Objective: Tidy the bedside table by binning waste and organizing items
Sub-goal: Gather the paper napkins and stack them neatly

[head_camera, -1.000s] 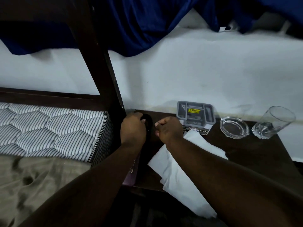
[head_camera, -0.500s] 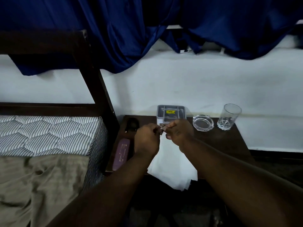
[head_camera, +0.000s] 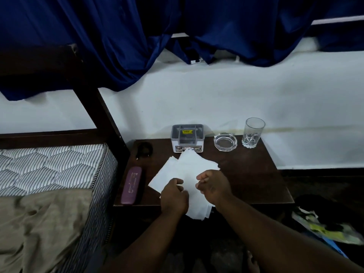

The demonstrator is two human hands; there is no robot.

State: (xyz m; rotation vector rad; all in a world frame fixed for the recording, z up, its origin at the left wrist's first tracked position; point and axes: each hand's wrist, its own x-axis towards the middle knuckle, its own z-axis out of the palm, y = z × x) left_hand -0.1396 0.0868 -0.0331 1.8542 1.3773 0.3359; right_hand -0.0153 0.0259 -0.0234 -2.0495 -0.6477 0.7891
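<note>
A loose stack of white papers (head_camera: 187, 167) lies across the middle of the dark wooden bedside table (head_camera: 254, 176) and overhangs its front edge. My left hand (head_camera: 174, 197) rests on the near part of the stack, thumb and fingers pinched on a sheet. My right hand (head_camera: 214, 187) hovers just right of it over the papers, fingers curled into a loose fist; nothing shows inside it. At the back stand a grey box with a yellow label (head_camera: 187, 137), a glass ashtray (head_camera: 225, 141) and a drinking glass (head_camera: 253, 133).
A black coiled cord (head_camera: 144, 149) and a purple case (head_camera: 131, 185) lie along the table's left side. The bed's mattress (head_camera: 49, 164) and dark post (head_camera: 94, 107) adjoin on the left. Crumpled bags (head_camera: 325, 229) lie on the floor at right.
My hands have left the black cord at the back left, met briefly in front of the grey box, then parted and dropped to the papers. The view has pulled back.
</note>
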